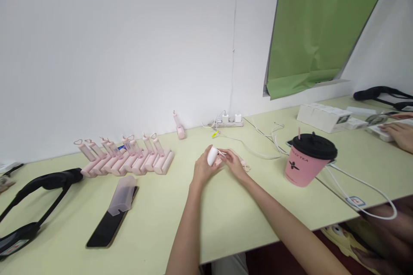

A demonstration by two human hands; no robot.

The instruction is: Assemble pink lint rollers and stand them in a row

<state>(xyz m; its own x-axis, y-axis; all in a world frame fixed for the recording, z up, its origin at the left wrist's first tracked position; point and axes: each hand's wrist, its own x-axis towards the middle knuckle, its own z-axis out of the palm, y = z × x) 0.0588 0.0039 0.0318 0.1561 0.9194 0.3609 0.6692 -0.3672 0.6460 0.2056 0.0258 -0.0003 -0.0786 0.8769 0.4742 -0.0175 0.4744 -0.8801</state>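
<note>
My left hand (202,167) is closed around a smooth white rounded piece (212,156), just above the table in front of me. Beside it, my right hand (235,165) pinches a small pale pink part that the fingers mostly hide. A pink end with a cord loop (245,166) sticks out past the right hand. To the left stands a row of several pale pink devices (129,161) with see-through tubes and strap loops. One more pink device (180,129) stands alone by the wall.
A translucent pink plastic cover (124,193) lies on a black phone (108,227). Black headgear (51,182) is at far left. A pink cup (303,165) with black lid stands right, near white cables. Behind are a power strip (230,123), white boxes (322,117) and another person's hand (400,133).
</note>
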